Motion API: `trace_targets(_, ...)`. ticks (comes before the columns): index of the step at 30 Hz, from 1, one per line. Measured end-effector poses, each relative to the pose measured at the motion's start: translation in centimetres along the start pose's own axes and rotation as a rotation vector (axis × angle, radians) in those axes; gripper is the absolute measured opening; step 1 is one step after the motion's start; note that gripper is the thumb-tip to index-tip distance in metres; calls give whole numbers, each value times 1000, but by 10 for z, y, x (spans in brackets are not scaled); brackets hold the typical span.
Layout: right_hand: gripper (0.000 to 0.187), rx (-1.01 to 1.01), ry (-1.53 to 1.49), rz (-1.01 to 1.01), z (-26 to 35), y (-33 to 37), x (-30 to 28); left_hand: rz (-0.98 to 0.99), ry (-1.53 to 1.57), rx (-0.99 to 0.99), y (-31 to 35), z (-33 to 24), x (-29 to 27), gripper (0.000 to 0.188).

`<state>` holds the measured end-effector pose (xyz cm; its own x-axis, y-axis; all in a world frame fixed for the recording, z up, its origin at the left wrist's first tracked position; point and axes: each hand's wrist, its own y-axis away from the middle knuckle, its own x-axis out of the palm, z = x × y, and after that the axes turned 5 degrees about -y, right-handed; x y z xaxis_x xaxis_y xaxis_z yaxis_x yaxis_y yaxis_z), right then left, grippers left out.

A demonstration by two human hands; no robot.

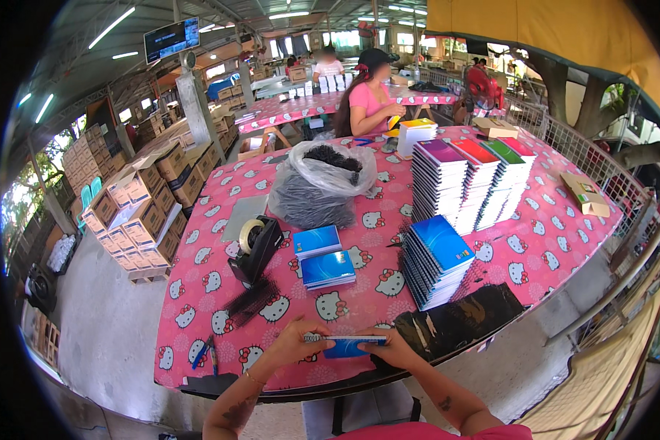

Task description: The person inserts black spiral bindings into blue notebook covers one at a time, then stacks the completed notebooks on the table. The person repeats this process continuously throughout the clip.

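Note:
A small blue spiral notebook (345, 348) is held level between my two hands at the table's near edge. My left hand (301, 343) grips its left end, where part of the coil shows. My right hand (394, 349) is closed on the right end, thumb along the upper edge. Just beyond lie two low piles of blue notebooks (328, 271). To their right rises a tall stack of blue spiral notebooks (440, 257). Loose black binding coils (253, 302) lie left of the piles, beside a black tape dispenser (260, 253). Blue-handled pliers (204, 355) rest near the left edge.
A plastic bag of black coils (315, 194) stands mid-table. Tall stacks of purple, red and green notebooks (466, 183) are at the right. Worn black board (462, 319) covers the near right edge. Across the table a co-worker (370, 95) in pink handles something yellow. Cartons (136, 213) fill the left.

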<state>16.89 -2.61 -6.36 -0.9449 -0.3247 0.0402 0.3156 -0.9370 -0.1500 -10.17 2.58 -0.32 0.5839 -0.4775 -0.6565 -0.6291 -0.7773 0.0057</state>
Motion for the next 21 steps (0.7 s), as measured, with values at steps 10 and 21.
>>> trace_targets(10,30,23,-94,-201,0,0,17,-420,-1050,50,24,-5,89,81)
trace_targets(21,32,64,-119,-182,12,0,20,-534,-1017,58,-20,-42,38,83)
